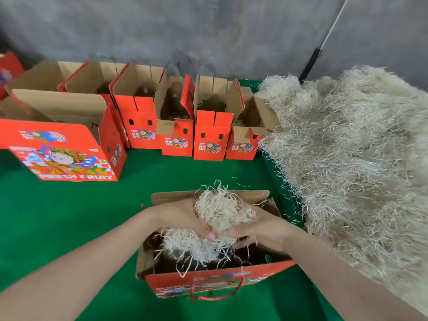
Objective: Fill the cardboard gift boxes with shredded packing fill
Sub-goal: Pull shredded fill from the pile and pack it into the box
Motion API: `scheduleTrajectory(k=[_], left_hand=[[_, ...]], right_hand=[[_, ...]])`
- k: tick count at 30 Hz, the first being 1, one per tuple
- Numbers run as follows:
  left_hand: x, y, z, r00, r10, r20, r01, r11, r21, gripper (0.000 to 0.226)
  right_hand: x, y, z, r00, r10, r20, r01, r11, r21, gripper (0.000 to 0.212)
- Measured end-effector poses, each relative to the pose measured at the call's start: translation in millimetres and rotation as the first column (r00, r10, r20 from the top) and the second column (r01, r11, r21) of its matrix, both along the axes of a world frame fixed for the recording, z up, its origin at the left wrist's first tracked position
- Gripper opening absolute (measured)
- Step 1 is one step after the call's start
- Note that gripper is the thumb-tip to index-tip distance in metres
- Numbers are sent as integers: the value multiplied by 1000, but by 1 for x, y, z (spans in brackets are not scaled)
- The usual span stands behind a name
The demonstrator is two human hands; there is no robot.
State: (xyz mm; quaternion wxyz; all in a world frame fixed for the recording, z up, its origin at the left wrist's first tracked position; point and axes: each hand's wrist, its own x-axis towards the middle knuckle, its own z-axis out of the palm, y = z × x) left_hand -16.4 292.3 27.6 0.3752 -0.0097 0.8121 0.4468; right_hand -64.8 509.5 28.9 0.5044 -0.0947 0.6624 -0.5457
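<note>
2 bare hands meet over the open red cardboard gift box (208, 283) at 6 o'clock on the green surface (69, 216). The left hand (180, 216) and the right hand (261, 228) cup a clump of pale shredded packing fill (220, 210) between them. Their fingers (234, 233) are curled round its underside, and the tips of both hands nearly touch beneath it. The clump hangs just above the box's opening, toward its 12 o'clock wall. Inside the box a second wad of fill (185, 245) lies toward the 9 o'clock side, with loose strands trailing over the dark interior. A red cord handle (215, 295) loops down the box's near face. At 3 o'clock a large heap of pale shredded fill (347, 158) spreads along the surface's edge. At 12 o'clock a row of smaller open red cardboard boxes (176, 135) stands with flaps up against a grey wall (208, 31). At 10 o'clock a bigger red box printed FRESH FRUIT (69, 156) sits with its lid open.
</note>
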Motion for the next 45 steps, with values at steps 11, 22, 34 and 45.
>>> scheduleTrajectory(k=[11,22,34,45], left_hand=[[8,-36,-21,957,290,19,-289,955,-65,94],[-5,14,-25,973,217,76,-206,969,-133,128],[5,-16,-22,875,426,228,-447,893,46,111],[13,-36,-18,914,353,201,-358,934,-11,153]], right_hand=[[-13,13,-12,974,-145,-171,193,931,310,74],[-1,-13,-11,993,-65,-96,85,969,232,54],[-11,-4,-19,967,35,-251,60,930,363,63],[-23,16,-13,785,334,-522,20,828,560,51]])
